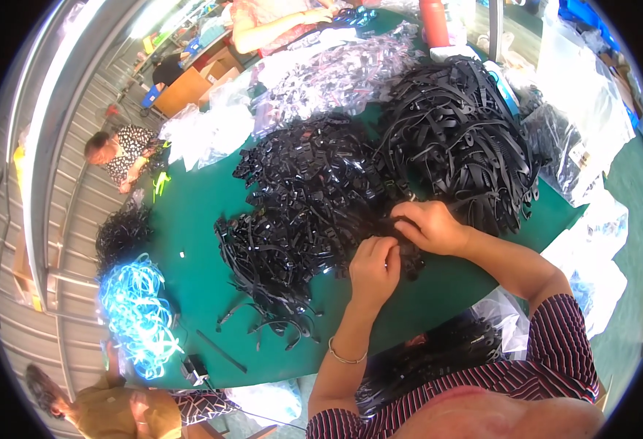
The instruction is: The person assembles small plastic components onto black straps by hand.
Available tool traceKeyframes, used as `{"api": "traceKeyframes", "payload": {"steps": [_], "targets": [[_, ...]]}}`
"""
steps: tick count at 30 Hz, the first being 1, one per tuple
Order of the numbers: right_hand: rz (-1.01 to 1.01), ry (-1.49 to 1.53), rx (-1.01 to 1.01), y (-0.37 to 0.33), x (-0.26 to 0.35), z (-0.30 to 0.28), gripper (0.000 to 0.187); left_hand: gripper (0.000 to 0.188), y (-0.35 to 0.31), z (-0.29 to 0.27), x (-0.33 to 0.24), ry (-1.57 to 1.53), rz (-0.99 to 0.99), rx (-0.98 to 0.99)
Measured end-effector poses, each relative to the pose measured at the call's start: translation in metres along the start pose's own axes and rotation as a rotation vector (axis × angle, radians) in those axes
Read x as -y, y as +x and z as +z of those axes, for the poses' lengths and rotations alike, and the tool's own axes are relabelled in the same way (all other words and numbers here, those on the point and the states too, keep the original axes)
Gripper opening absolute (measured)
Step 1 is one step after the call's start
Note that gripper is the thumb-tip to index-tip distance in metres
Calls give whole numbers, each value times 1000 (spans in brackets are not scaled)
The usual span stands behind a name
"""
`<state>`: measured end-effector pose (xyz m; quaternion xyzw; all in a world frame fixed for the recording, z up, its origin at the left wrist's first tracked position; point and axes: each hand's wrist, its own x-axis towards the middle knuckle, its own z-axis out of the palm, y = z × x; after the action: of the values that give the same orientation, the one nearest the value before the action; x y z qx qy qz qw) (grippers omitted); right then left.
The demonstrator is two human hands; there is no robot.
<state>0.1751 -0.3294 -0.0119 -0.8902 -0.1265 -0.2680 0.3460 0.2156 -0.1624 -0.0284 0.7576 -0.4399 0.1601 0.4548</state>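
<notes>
My left hand [375,265] is closed, its fingertips pinched together at the near edge of a heap of small black plastic buckles [318,172]. Just to its right, my right hand [432,225] is closed too, thumb and fingers meeting close to the left fingertips. Whatever lies between the fingers blends into the black pieces behind, so I cannot make it out. Beyond my right hand rises a big pile of black webbing straps [457,135]. Left of my left hand, black straps with fittings [263,252] spread from the heap onto the green table [197,201].
Clear plastic bags of parts [336,73] cover the table's far side, near a red bottle [432,22]. Bright blue cords [138,314] lie at the left edge beside a black bundle [124,230]. Other people [127,157] sit around the table. Plastic bags [585,249] stand at right.
</notes>
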Motion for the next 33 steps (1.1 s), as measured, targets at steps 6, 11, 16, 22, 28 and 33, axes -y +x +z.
{"api": "traceKeyframes", "payload": {"steps": [6, 11, 16, 22, 28, 33], "targets": [[-5, 4, -16, 0, -2, 1, 21, 10, -1, -1, -1, 1, -24, 20], [-9, 15, -24, 1, -2, 2, 21, 10, -2, -1, 0, -4, -56, 35], [-23, -3, -29, 0, -1, 1, 21, 10, -2, 0, -1, -9, -45, 35], [-22, 18, -17, 1, -2, 2, 21, 10, -1, 0, -1, 5, -41, 34], [-28, 29, -48, 1, -1, 3, 20, 11, -3, -2, 0, 11, -46, 43], [-20, -8, -34, -1, -3, 3, 21, 11, -2, -1, 2, 15, -26, 10]]}}
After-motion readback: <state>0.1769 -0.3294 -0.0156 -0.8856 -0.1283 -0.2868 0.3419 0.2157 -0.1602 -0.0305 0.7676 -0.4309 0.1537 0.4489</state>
